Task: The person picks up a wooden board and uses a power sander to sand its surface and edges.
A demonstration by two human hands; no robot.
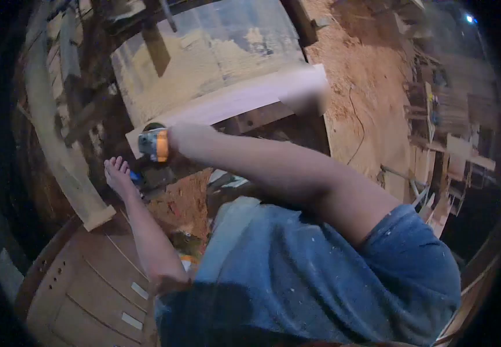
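Observation:
My right hand (188,140) is closed on an orange and grey power tool (155,144), its exact kind not clear. Hand and tool are at the left end of a long pale board (233,101). The fingers are partly hidden behind the wrist and smeared by motion. My left hand (119,174) is below and to the left, raised with fingers stretched out and holding nothing. Beside it shows a small blue thing (136,176), too small to name.
A worn machine table (227,34) dusted with sawdust lies behind the board. Sawdust (354,75) covers the ground to the right, crossed by a thin cable (359,127). A long timber beam (59,139) runs along the left. Wood scraps (459,150) are piled at far right.

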